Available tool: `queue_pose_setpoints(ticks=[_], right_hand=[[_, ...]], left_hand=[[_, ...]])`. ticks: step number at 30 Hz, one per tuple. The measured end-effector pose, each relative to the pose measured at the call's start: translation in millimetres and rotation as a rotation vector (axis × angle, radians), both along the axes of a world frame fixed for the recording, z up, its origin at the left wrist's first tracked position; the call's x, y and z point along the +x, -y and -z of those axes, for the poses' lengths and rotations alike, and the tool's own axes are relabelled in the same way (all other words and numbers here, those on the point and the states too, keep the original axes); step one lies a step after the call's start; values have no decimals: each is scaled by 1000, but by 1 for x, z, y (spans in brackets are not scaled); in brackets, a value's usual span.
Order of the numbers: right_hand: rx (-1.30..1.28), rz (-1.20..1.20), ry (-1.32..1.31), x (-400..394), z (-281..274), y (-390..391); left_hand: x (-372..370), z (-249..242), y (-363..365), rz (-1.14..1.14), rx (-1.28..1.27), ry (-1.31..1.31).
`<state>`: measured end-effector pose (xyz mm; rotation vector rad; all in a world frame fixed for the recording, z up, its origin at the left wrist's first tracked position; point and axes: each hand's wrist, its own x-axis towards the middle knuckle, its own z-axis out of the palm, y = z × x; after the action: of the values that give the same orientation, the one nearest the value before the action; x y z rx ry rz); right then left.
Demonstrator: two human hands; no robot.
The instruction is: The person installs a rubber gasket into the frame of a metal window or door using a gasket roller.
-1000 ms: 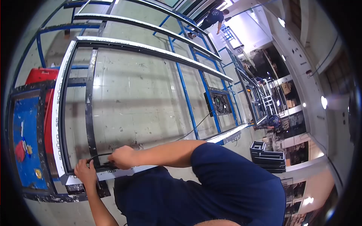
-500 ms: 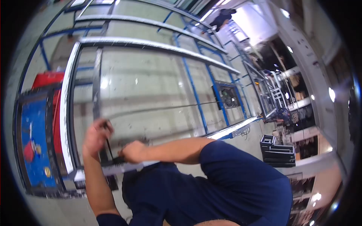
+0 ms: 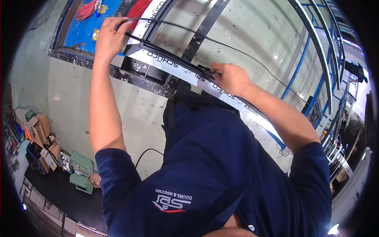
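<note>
1. Black flexible strip (image 3: 173, 24), head view: loops out of the left fist and arcs from 11 toward 2 o'clock over the frame's opening. Run like that, probably to keep slack off the near rail.
2. Left hand (image 3: 110, 37), between 10 and 11: fingers closed on the strip, raised past the frame's corner. Second length leaves it toward the right hand, fairly straight along the rail; reads as held under light tension.
3. Right hand (image 3: 233, 79), between 1 and 2: clenched low at the rail on a dark piece (image 3: 206, 71). Strip or tool, can't tell. Low position suggests control right at the profile.
4. White-filmed frame (image 3: 166, 60): near rail slants from 11 to 3, just beyond the torso. Film presumably protects the finish. Dark crossbar (image 3: 211, 19) at 12 looks like its support.
5. Blue tray (image 3: 79, 29) at 10: red glove (image 3: 87, 10) and tape roll (image 3: 96, 34) on it, likely parked off the work.
</note>
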<state>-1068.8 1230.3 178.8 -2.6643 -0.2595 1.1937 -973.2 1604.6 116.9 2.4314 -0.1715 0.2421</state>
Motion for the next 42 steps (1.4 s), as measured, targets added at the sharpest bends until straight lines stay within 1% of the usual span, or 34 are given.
queue_pose_setpoints(ticks=[1, 2, 3, 4, 5, 7, 11, 14, 16, 18, 20, 21, 22, 23, 25, 29, 31, 32, 33, 35, 36, 37, 39, 40, 41, 42], right_hand=[[6, -19, 2, 2, 0, -3], [0, -26, -3, 3, 3, -8], [35, 1, 48, 4, 6, -16], [71, 26, 101, 5, 7, -22], [67, 20, 100, 6, 7, -26], [-4, -16, 10, 13, -2, -34], [2, -29, 18, 16, 3, -29], [70, -9, 51, 34, 15, -64], [166, -42, 150, 49, 27, -83], [187, -23, 124, 52, 35, -72], [203, -19, 113, 54, 29, -54], [138, -29, 77, 45, 19, -42], [73, -35, 35, 38, 12, -32], [70, -33, 33, 35, 11, -23], [65, -39, 9, 29, 10, -10], [113, -29, 47, 31, 15, -22], [76, -17, -2, 34, 2, -32], [74, -10, -3, 31, 1, -27], [47, -27, -8, 26, 2, -20], [15, -38, -13, 15, 0, -4], [-11, -21, -26, 9, -3, 4], [-36, 2, -40, 3, -3, 8], [-34, -4, -29, 5, 1, 3], [2, 12, -49, 11, 2, -9], [26, 33, -60, 16, 2, -22], [78, -17, -31, 22, 4, -36]], left_hand=[[-3, -4, 9, -4, -8, -6], [-5, -9, 18, -58, -118, -106], [-6, -12, 25, -113, -228, -204], [-3, -10, 29, -148, -404, -374], [-4, -10, 35, -154, -410, -375], [-4, -11, 46, -122, -353, -226], [-11, -3, 53, -108, -311, -252], [-19, 3, 58, -88, -330, -305], [-22, 1, 62, -78, -284, -278], [-21, -1, 64, -72, -184, -252], [-18, 5, 63, -102, -167, -264], [-19, 8, 61, -134, -147, -291], [-19, 9, 61, -154, -168, -333], [-21, 9, 61, -151, -170, -336], [-24, 10, 62, -187, -317, -515], [-28, 8, 60, -138, -281, -564], [-34, -5, 66, -82, -194, -429], [-37, -10, 66, -82, -235, -500], [-41, -13, 66, -73, -235, -501], [-45, -16, 66, -5, 41, -399], [-44, -18, 66, 36, 102, -430], [-43, -9, 65, 46, 103, -432], [-41, 13, 63, 60, 104, -276], [-39, 11, 62, 75, 103, -273], [-38, 7, 63, 51, 120, -356], [-33, 2, 73, 37, 111, -424]])
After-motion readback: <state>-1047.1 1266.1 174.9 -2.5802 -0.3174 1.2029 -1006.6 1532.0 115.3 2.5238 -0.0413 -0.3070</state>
